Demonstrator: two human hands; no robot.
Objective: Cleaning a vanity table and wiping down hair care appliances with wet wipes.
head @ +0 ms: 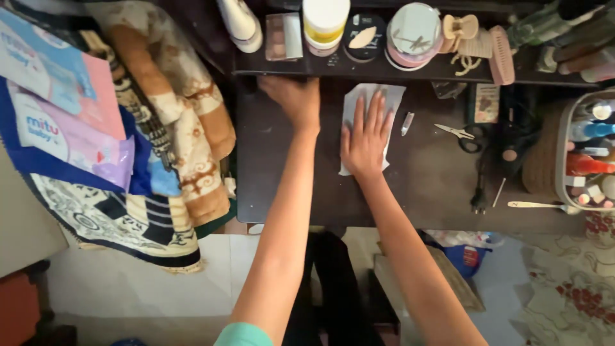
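Observation:
My right hand [366, 136] lies flat, fingers spread, on a white cloth or tissue [392, 97] spread on the dark brown tabletop [269, 173]. My left hand [291, 97] reaches further back and rests on the front edge of a raised dark shelf [410, 72]; its fingers curl over the edge, and I cannot see anything held in it.
On the shelf stand a white bottle [242, 22], a white-and-yellow jar [325, 22], a round compact [415, 32] and a pink comb [501, 54]. Scissors [460, 134], a nail clipper [407, 123] and a spoon [544, 205] lie on the table. A basket of bottles [589, 154] sits right; patterned cloths and packets [64, 109] pile left.

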